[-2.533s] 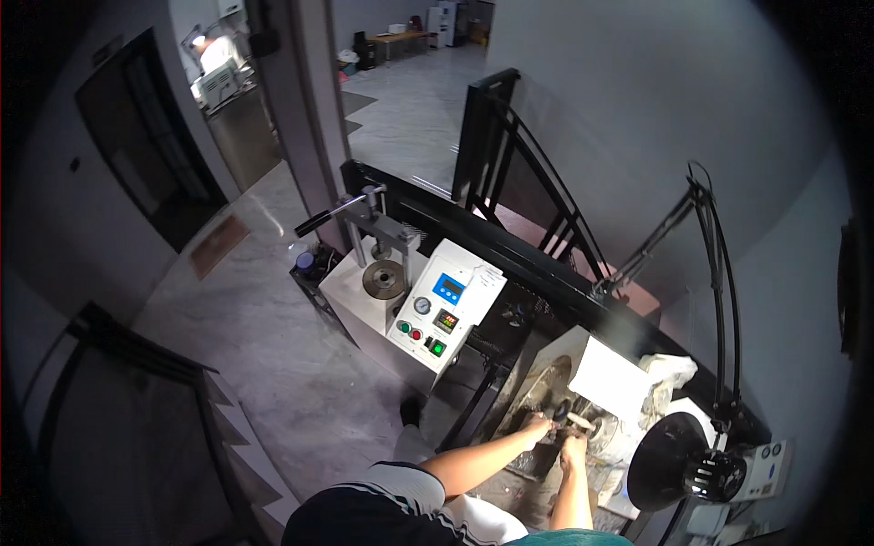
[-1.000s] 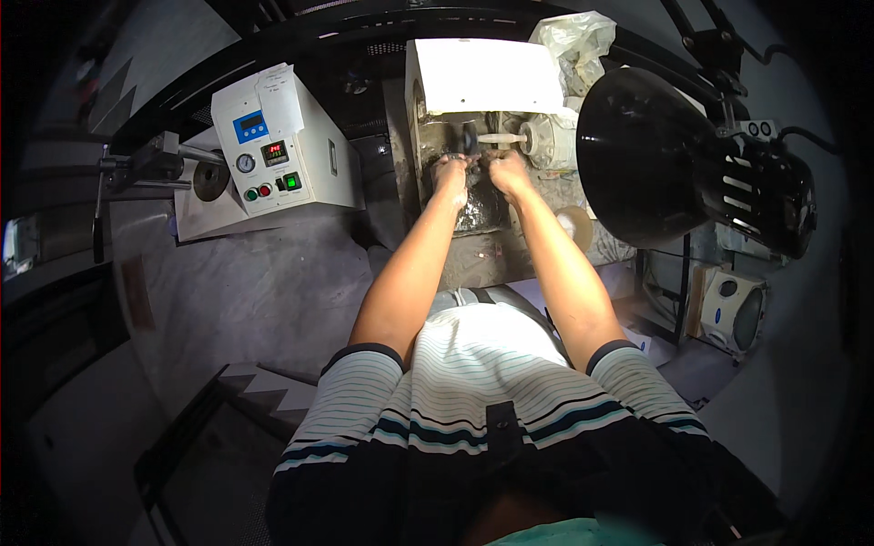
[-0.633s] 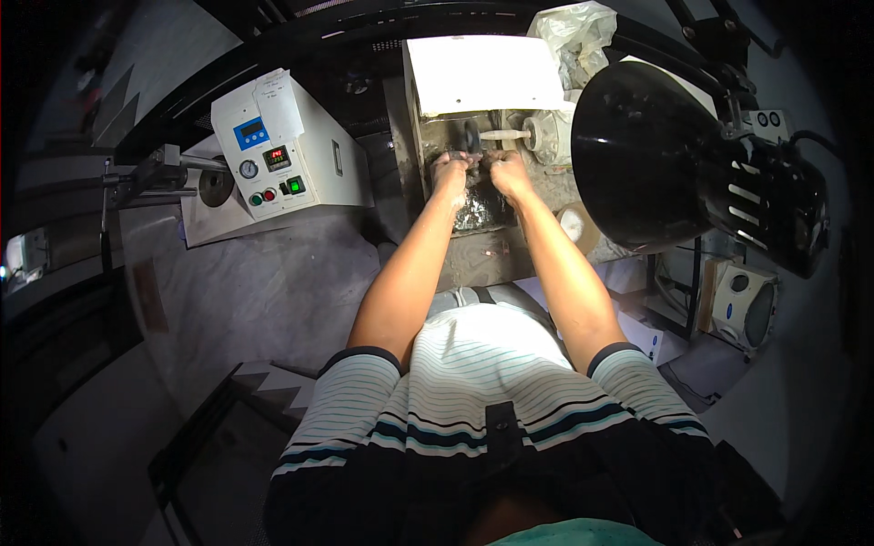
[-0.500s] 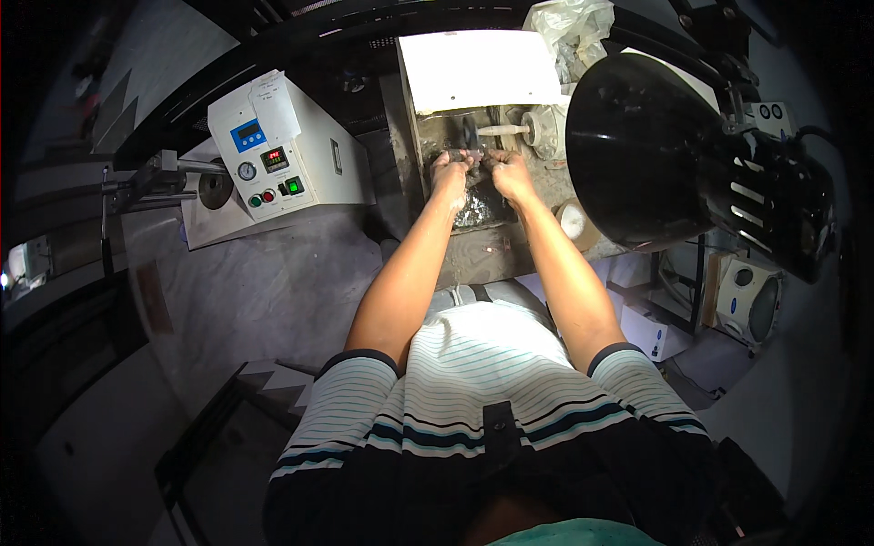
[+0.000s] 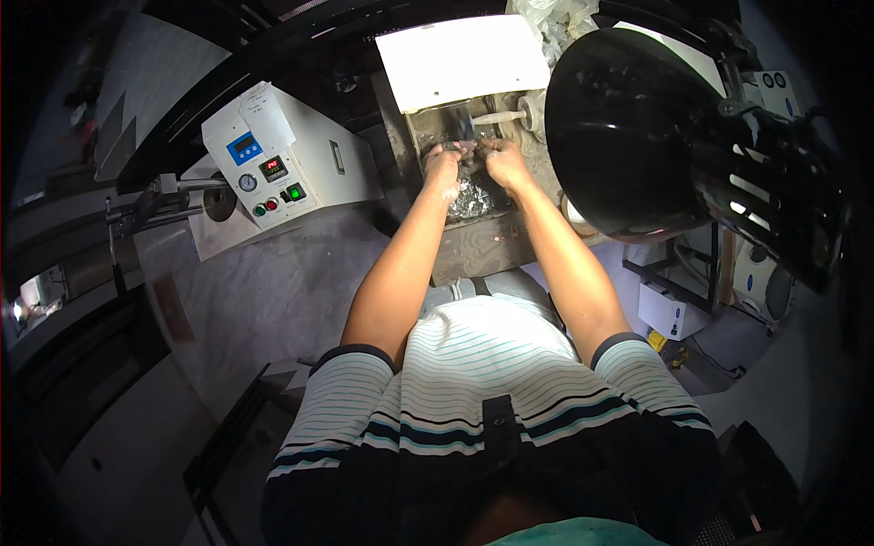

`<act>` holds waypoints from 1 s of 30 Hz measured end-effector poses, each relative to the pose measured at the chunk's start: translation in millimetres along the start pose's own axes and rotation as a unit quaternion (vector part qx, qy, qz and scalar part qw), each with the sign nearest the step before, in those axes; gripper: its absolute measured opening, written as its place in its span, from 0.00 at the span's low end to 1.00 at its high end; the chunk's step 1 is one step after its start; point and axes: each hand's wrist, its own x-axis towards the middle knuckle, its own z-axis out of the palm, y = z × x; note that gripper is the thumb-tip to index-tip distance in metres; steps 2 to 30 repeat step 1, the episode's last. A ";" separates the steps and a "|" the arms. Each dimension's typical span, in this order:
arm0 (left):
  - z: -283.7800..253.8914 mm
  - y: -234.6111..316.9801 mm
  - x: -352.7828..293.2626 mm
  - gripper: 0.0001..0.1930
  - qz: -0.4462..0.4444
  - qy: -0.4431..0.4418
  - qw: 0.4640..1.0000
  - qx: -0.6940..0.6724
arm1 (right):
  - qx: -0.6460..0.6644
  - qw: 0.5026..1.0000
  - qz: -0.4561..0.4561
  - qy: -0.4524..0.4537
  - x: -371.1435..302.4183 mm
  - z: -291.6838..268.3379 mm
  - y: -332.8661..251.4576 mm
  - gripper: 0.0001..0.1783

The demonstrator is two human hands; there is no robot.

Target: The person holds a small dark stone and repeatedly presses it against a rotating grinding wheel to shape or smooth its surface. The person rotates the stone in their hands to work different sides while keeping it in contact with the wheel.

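My left hand and my right hand are close together inside a grimy work box, fingers closed. Between their fingertips is a small pale, pinkish piece, too small to name. Just beyond my fingers stands a dark wheel, blurred at its edge. It sits at the left end of a tapered, light-coloured spindle, which runs right to a round dirty hub. Whether the piece touches the wheel is hard to tell. Below my hands, a dark, wet-looking sheet glistens.
A white panel overhangs the back of the box. Close on the right looms a black lamp shade. A white control unit with gauge and buttons stands at left. A round container is partly hidden beside my right forearm.
The whole view has shifted and turned slightly. Both hands stay below the wheel, still closed around the small piece, their grip changing little. The lamp now covers more of the round container.
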 end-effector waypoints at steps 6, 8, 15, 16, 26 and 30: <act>-14.2 -2.7 0.6 0.13 0.012 -0.047 0.999 0.004 | 0.022 0.999 0.034 -0.010 -6.1 2.2 -12.1 0.12; -14.2 -2.7 0.6 0.13 0.012 -0.047 0.999 0.004 | 0.022 0.999 0.034 -0.010 -6.1 2.2 -12.1 0.12; -14.2 -2.7 0.6 0.13 0.012 -0.047 0.999 0.004 | 0.022 0.999 0.034 -0.010 -6.1 2.2 -12.1 0.12; -14.2 -2.7 0.6 0.13 0.012 -0.047 0.999 0.004 | 0.022 0.999 0.034 -0.010 -6.1 2.2 -12.1 0.12; -14.2 -2.7 0.6 0.13 0.012 -0.047 0.999 0.004 | 0.022 0.999 0.034 -0.010 -6.1 2.2 -12.1 0.12; -14.2 -2.7 0.6 0.13 0.012 -0.047 0.999 0.004 | 0.022 0.999 0.034 -0.010 -6.1 2.2 -12.1 0.12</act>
